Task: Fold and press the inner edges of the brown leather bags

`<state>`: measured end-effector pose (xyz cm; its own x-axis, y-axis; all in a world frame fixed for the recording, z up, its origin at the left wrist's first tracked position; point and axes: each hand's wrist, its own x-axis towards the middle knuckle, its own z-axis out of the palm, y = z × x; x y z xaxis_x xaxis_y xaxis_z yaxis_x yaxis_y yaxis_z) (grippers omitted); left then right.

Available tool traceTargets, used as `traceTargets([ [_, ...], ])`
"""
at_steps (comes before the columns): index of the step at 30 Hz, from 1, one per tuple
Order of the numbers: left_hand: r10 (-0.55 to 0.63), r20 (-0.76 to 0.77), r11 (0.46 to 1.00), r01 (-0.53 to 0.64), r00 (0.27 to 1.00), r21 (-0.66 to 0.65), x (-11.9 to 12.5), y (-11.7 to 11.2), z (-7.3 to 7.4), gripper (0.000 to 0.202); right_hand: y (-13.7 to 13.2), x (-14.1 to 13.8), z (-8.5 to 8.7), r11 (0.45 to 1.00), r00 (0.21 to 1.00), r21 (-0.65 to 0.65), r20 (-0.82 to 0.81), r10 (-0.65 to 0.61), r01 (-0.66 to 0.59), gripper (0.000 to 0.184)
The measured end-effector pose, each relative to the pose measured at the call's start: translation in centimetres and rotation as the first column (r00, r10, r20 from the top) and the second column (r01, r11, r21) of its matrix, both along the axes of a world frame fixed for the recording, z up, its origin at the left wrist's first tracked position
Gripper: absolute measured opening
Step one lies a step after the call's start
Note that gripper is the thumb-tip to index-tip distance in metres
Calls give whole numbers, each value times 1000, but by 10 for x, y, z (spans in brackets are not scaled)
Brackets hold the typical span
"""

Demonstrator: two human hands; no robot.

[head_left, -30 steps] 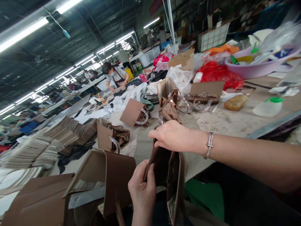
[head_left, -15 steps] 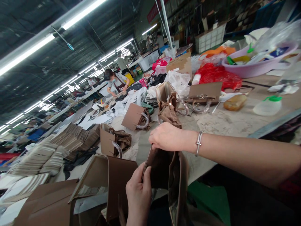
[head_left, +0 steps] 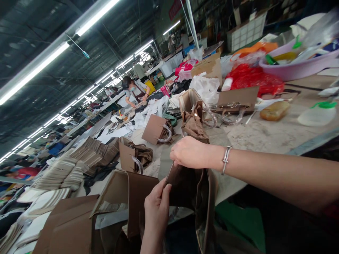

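Note:
Both my hands hold one brown leather bag piece (head_left: 193, 192) at the near edge of the worktable (head_left: 265, 135). My left hand (head_left: 156, 211) pinches its left edge from below, fingers closed on it. From the right, my right hand (head_left: 192, 152), a silver bracelet on the wrist, grips the top rim with fingers curled over. The piece hangs open between them, its dark inside showing. Another brown panel (head_left: 127, 197) lies just left of my left hand.
Several half-made brown bags (head_left: 156, 128) with wrapped handles stand across the table. Stacks of cut brown and cream panels (head_left: 66, 169) lie at the left. A purple basin (head_left: 299, 67), red plastic bag (head_left: 254, 79) and white squeeze bottle (head_left: 316, 114) sit at right. A person (head_left: 134, 90) works further back.
My view has shifted slightly. My left hand has slid a little up the bag piece's left edge; my right hand keeps its grip on the rim.

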<state>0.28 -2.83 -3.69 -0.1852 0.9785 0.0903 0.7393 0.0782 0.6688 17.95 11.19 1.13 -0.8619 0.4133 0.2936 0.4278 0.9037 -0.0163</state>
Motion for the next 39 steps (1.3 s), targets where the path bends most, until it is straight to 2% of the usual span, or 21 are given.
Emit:
traceTargets([
  [1, -51, 8, 996, 52, 999, -74, -1, 1, 7, 35, 1, 0, 0, 1000, 1000, 3, 0, -2, 2, 18],
  [3, -134, 3, 969, 131, 991, -208, -4, 4, 21, 56, 2, 1, 0, 1000, 1000, 11, -2, 2, -2, 18],
  [5, -150, -53, 954, 131, 987, -271, -6, 7, 34, 71, 3, 1, 0, 1000, 1000, 13, -10, 4, -4, 17],
  [7, -130, -135, 959, 90, 982, -267, -7, 10, 40, 55, 4, 1, 0, 1000, 1000, 4, -13, -2, 2, 16],
  [9, -111, -210, 969, 59, 971, -239, -6, 10, 39, 32, 4, 1, 1, 1000, 1000, -17, -5, -4, 4, 17],
  [10, -96, -249, 975, 42, 964, -217, -5, 9, 37, 28, 3, 0, 1, 1000, 1000, -27, 0, -3, 3, 17],
  [14, 16, -419, 994, -58, 908, -89, -2, 3, 23, 27, 2, 0, 1, 999, 1000, -39, 0, 3, -3, 16],
  [16, 37, -476, 993, -88, 878, -84, -1, 1, 23, 28, 3, -1, 1, 999, 1000, -32, -4, -1, 1, 16],
  [20, -86, -473, 976, -22, 877, -218, -2, 9, 40, 31, 4, -5, 0, 1000, 1000, -25, -6, 7, -8, 16],
  [23, -113, -465, 984, 35, 878, -175, 4, 29, 50, 55, 4, -8, 1, 1000, 1000, -19, 13, -3, 3, 17],
  [24, -123, -467, 986, 54, 875, -159, 7, 38, 50, 51, 4, -9, 1, 1000, 1000, -16, 25, -9, 10, 17],
  [26, -165, -484, 982, 97, 859, -162, 14, 54, 47, 28, 4, -8, 3, 1000, 999, -6, 44, -21, 21, 17],
  [27, -181, -497, 980, 112, 849, -167, 16, 61, 44, 23, 5, -6, 3, 1000, 998, 0, 50, -26, 26, 17],
  [30, -162, -519, 985, 105, 840, -137, 18, 71, 36, 28, 8, 3, 6, 1000, 999, 10, 44, -17, 16, 17],
  [34, -99, -512, 995, 76, 853, -66, 12, 69, 32, 28, 11, 15, 9, 999, 1000, 31, 3, -27, 27, 24],
  [39, -95, -496, 995, 72, 863, -66, 12, 65, 31, 30, 11, 13, 5, 993, 995, 58, 11, -102, 101, 13],
])
